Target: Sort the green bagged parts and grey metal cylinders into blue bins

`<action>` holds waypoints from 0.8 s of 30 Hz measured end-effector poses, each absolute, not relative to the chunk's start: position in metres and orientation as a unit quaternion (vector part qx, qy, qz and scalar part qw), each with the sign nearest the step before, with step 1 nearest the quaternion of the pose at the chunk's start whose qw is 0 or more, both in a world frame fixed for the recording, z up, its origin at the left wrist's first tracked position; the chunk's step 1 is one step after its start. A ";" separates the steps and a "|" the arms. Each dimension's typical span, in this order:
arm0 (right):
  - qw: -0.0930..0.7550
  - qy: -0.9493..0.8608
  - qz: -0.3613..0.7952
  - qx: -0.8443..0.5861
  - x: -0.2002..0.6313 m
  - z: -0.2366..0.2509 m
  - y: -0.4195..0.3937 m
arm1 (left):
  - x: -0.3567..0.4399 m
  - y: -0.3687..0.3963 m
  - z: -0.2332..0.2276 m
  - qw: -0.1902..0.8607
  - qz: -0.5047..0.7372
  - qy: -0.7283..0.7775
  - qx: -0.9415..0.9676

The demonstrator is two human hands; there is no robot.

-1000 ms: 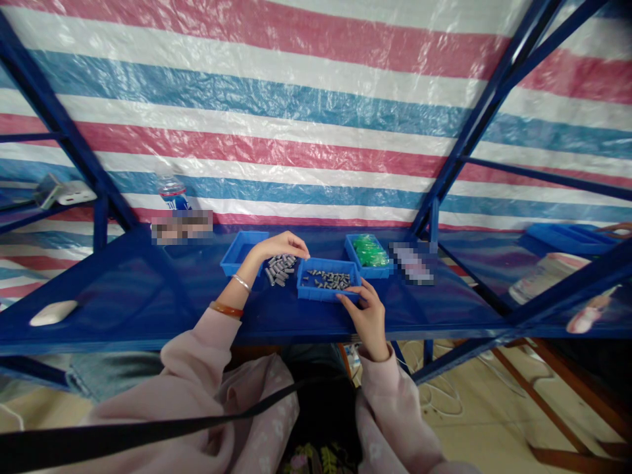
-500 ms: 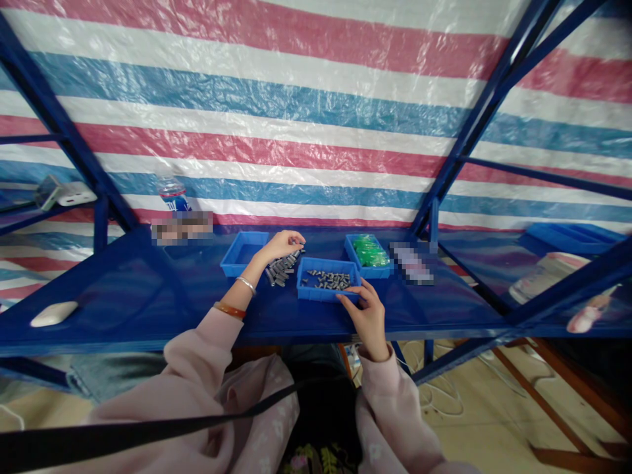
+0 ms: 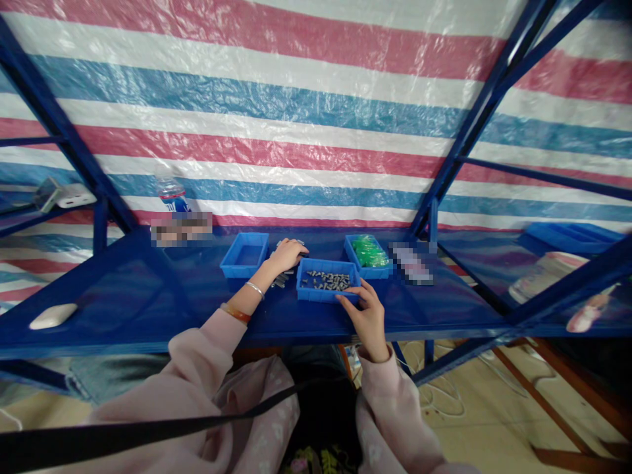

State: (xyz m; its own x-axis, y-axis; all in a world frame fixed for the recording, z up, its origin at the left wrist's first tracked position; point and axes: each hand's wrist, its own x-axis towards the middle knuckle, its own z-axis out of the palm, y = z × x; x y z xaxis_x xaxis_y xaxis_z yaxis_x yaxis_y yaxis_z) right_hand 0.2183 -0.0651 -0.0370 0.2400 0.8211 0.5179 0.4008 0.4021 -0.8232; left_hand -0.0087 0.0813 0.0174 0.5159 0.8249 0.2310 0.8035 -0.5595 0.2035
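The left hand (image 3: pixel 286 253) lies palm down on a loose heap of grey pins (image 3: pixel 280 280) on the blue worktop (image 3: pixel 148 289), its fingers curled over them; whether it pinches any cannot be told, since the hand hides most of the heap. The pins that show are short, dull grey metal cylinders, lying every way, a few poking out beside the wrist and a few past the fingertips. The heap sits between two blue trays: an empty tray (image 3: pixel 245 254) to its left and a middle tray (image 3: pixel 328 280) just to its right. The middle tray is shallow and rectangular and holds a thin scatter of the same grey pieces (image 3: pixel 328 280), spread over its floor rather than piled. The right hand (image 3: pixel 366 313) rests at the near right corner of this tray, fingers loosely bent and touching the rim, thumb toward the tray's front wall; it holds nothing that can be seen. Behind and to the right stands a third tray (image 3: pixel 368 251) filled with bright green parts, too small to make out. A silver bangle and an orange one circle the left wrist, and both arms wear pale pink sleeves. At the back left of the worktop stands a water bottle (image 3: pixel 172 194), and a white oval object (image 3: pixel 52 315) lies near the front left edge. A red, white and blue striped tarp (image 3: pixel 296 118) hangs behind.
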 end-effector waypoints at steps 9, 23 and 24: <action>0.589 -0.592 0.177 -0.522 0.218 -0.035 -0.066 | -0.008 0.082 0.021 0.082 0.174 0.444 0.875; 0.587 -0.594 0.175 -0.522 0.219 -0.039 -0.064 | -0.016 0.089 0.038 0.349 0.329 0.372 0.795; 0.587 -0.595 0.175 -0.521 0.219 -0.039 -0.064 | -0.018 0.086 0.042 0.394 0.342 0.354 0.776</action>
State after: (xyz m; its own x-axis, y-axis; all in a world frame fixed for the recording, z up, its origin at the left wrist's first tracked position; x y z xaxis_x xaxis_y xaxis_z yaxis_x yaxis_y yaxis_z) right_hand 0.2187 -0.0635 -0.0387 0.2318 0.8248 0.5157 0.4138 0.3962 -0.8196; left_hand -0.0179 0.0863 0.0425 0.5145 0.8196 0.2521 0.2803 -0.4386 0.8538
